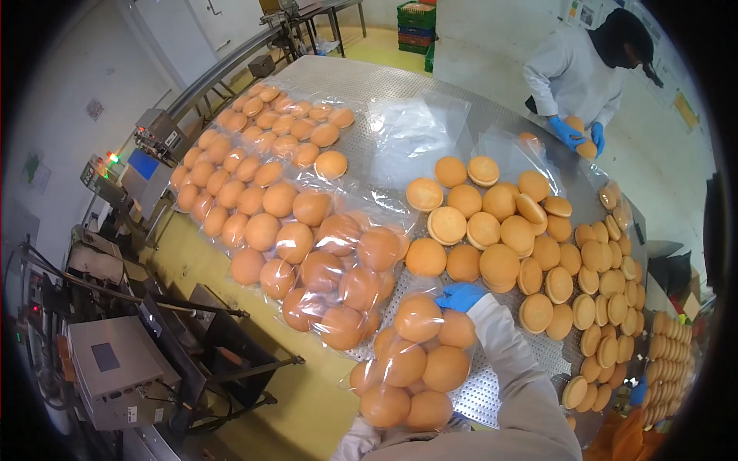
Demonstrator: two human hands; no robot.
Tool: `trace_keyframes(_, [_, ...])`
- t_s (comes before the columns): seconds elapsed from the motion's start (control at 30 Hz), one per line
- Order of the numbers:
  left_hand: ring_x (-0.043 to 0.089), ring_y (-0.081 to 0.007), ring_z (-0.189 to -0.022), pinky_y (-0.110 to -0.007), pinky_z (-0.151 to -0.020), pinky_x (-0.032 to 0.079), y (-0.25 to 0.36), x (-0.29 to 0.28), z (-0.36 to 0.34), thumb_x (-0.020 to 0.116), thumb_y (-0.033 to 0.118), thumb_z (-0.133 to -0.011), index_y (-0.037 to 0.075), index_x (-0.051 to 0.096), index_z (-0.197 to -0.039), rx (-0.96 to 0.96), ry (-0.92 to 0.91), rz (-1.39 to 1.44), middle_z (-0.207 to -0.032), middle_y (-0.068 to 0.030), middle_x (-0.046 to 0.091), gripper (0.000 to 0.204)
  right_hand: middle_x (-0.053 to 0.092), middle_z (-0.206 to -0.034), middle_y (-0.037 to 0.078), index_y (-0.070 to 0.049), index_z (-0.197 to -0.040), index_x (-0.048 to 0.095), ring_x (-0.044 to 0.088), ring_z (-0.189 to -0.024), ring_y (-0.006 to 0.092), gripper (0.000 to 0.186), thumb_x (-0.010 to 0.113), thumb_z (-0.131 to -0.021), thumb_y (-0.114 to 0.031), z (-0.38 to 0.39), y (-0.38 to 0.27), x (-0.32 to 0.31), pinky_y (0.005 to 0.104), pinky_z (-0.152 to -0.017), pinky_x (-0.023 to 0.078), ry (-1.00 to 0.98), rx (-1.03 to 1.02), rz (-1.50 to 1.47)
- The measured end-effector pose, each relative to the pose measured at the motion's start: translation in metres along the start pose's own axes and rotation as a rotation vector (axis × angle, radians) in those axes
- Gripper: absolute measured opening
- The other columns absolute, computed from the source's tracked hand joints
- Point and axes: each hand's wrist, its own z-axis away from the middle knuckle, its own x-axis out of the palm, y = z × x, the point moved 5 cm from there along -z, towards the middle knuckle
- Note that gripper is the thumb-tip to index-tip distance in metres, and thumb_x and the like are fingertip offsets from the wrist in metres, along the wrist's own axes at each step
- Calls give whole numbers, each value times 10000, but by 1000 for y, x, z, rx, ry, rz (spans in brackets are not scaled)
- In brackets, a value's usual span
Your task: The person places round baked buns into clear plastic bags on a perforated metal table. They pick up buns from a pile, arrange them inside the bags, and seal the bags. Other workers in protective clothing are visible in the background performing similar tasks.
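Note:
A clear plastic bag of round golden buns (403, 363) is close in front of me, tilted up at the table's near edge. My right hand (462, 296), in a blue glove, is closed on the bag's far end, beside the topmost bun. My left sleeve (358, 441) comes in under the bag's near end; the left hand itself is hidden behind the buns. Loose buns (501, 265) lie in heaps to the right of my right hand. Left of the bag, filled bags of buns (319, 269) lie side by side on the metal table (350, 73).
Flat empty plastic bags (415, 137) lie mid-table. Across the table a co-worker (576, 77) in blue gloves holds buns. A grey machine box (115, 361) stands at the left. Racked buns (667, 365) are at the far right, stacked crates (416, 27) at the back.

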Motion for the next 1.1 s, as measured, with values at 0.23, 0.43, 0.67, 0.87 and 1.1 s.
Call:
trace_keyframes(0.23, [592,-194,-752,-385,-675,509,15,-1,16,652,287,-818,66,539,-919,88,-27,-67,-829,-54,620,268,662,-956,101,-49,-1053,629,619,-871,207,275,544,-894,-256,13,33,-2,335,-799,474,116,-172,-353])
trace_keyframes(0.43, [576,-176,-722,-384,-652,508,159,87,95,664,297,-831,66,491,-939,610,-136,-225,-823,-53,606,307,642,-857,48,6,-1000,627,564,-775,114,235,548,-901,-191,12,-22,-88,272,-728,476,162,-228,-897])
trace_keyframes(0.67, [510,-146,-615,-288,-562,473,390,138,50,586,255,-891,78,478,-853,937,-271,-85,-746,-41,536,212,644,-848,66,-2,-982,639,577,-759,130,239,574,-883,-210,-145,-172,-173,285,-694,475,106,-388,-994])
trace_keyframes(0.87, [555,-182,-672,-330,-586,472,562,95,-71,547,335,-905,90,529,-871,769,-198,-198,-792,-60,575,248,668,-886,112,-5,-970,660,588,-773,171,299,561,-882,-274,-323,-278,-205,331,-722,469,66,-567,-560])
trace_keyframes(1.1, [602,-223,-793,-379,-698,504,668,0,-193,491,382,-915,58,570,-941,522,-371,-148,-866,-90,618,335,671,-930,74,-6,-1014,655,583,-790,167,337,590,-872,-304,-434,-309,-185,324,-768,461,-86,-364,-823])
